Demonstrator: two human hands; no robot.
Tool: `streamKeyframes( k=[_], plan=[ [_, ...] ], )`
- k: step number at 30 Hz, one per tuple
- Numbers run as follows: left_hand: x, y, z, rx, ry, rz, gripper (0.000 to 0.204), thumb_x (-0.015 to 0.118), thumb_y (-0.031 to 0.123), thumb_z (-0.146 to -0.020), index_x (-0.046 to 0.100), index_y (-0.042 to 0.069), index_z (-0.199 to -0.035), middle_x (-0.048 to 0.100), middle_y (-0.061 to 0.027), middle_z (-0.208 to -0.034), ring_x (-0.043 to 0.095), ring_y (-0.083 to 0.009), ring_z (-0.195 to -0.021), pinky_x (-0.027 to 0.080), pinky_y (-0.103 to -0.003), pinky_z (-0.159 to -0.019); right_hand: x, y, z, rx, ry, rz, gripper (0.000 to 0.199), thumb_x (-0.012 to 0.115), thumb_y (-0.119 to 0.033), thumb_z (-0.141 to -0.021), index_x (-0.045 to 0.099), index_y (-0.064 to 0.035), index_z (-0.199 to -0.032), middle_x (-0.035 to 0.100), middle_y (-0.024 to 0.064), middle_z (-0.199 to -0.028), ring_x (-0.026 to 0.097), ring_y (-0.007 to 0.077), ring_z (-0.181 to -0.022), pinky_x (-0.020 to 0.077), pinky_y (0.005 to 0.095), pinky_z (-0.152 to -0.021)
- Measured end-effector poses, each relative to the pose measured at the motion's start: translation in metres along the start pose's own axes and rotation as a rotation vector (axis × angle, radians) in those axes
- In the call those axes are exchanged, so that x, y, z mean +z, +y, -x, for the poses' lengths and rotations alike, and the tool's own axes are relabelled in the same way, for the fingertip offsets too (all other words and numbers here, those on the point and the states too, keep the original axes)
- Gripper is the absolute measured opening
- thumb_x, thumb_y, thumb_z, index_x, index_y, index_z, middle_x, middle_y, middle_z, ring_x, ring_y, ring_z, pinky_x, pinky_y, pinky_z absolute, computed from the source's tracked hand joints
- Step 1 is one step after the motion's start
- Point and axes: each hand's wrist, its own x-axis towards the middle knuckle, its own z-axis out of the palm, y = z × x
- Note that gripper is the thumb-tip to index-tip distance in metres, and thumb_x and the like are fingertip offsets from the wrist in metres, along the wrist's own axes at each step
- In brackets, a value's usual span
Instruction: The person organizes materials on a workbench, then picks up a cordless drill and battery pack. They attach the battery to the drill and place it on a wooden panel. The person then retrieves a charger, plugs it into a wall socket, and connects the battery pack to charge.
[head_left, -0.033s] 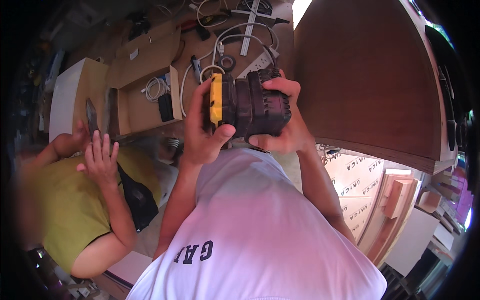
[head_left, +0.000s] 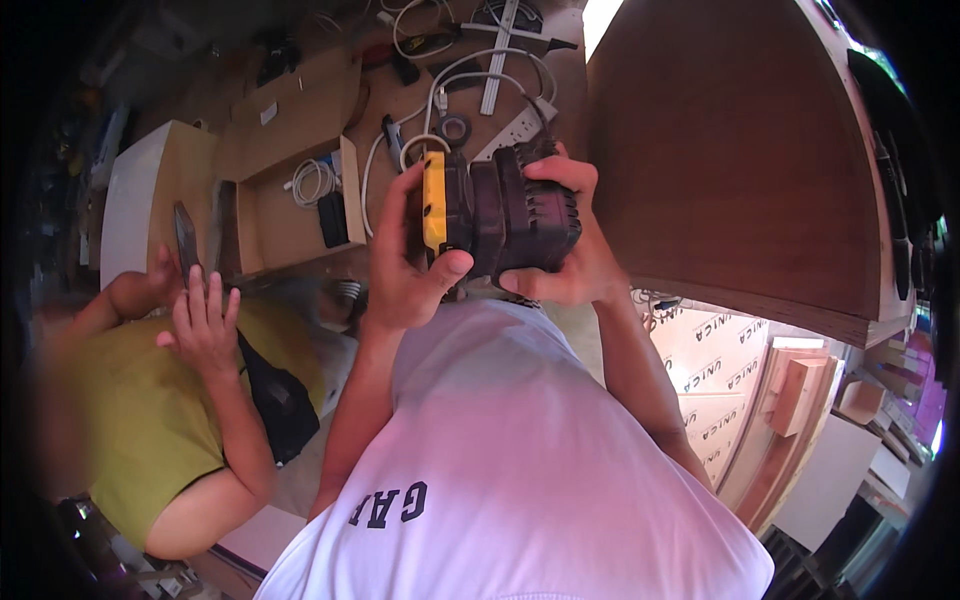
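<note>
Above the workbench, in front of my chest, my left hand is closed round a yellow-and-black power tool battery. Its thumb presses on the near edge. On the other side my right hand grips a black battery charger with vent slots, fingers over the far end and thumb along the near side. Battery and charger sit against each other; whether they are locked together I cannot tell. A dark cord runs from the charger's far end toward a white power strip.
An open cardboard box with a coiled white cable stands left, near a roll of black tape. A large brown wooden panel rises on the right. At left sits a co-worker in a yellow-green shirt, holding a phone-like dark object.
</note>
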Motion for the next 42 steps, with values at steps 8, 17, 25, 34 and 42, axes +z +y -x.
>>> streamKeyframes(
  k=[8,17,25,34,42],
  plan=[
    [0.000,-0.016,0.000,-0.252,-0.012,0.023,0.096,0.087,0.018,-0.089,0.030,0.002,-0.166,0.053,-0.0152,-0.150,0.054,-0.0257,-0.138,0.043,-0.040,-0.118,0.014,0.017,0.020,0.472,0.212,-0.375,0.114,0.092,-0.036,-0.083,0.018,-0.0149,-0.167,0.055,0.0182,-0.141,0.056,0.0302,-0.133,0.0428,0.0436,-0.117],
    [0.017,0.033,-0.089,0.015,0.245,-0.155,0.092,0.083,0.008,-0.083,0.038,0.010,-0.163,0.058,-0.0120,-0.139,0.061,-0.0214,-0.123,0.051,-0.036,-0.105,-0.010,0.033,0.033,0.551,0.591,-0.293,0.093,0.080,-0.044,-0.099,0.021,-0.0149,-0.166,0.062,0.0154,-0.130,0.065,0.0232,-0.118,0.0523,0.0380,-0.106],
    [0.104,0.232,-0.319,0.329,-0.031,-0.604,0.065,0.078,0.045,-0.090,0.064,0.018,-0.148,0.072,-0.0111,-0.123,0.071,-0.0175,-0.105,0.058,-0.030,-0.085,-0.033,0.008,0.095,0.829,0.273,0.019,0.045,0.077,-0.031,-0.103,0.060,-0.0024,-0.133,0.072,0.0145,-0.116,0.072,0.0235,-0.107,0.0590,0.0374,-0.094],
    [0.289,0.311,-0.453,-0.052,-0.412,-1.336,0.064,0.061,0.053,-0.099,0.056,0.014,-0.151,0.062,-0.0157,-0.145,0.067,-0.0292,-0.121,0.060,-0.048,-0.094,-0.029,0.005,0.154,0.799,0.244,-0.006,0.042,0.076,-0.034,-0.103,0.065,-0.0019,-0.128,0.075,0.0124,-0.116,0.074,0.0226,-0.107,0.0586,0.0375,-0.095],
    [0.339,0.206,-0.555,0.028,-0.550,-1.346,0.090,0.057,0.081,-0.090,0.055,0.020,-0.157,0.052,-0.0282,-0.156,0.070,-0.0379,-0.122,0.068,-0.049,-0.082,-0.014,-0.003,0.206,0.829,0.318,0.009,0.042,0.078,-0.036,-0.101,0.066,-0.0040,-0.126,0.077,0.0108,-0.108,0.075,0.0198,-0.099,0.0583,0.0340,-0.090]
  ],
)
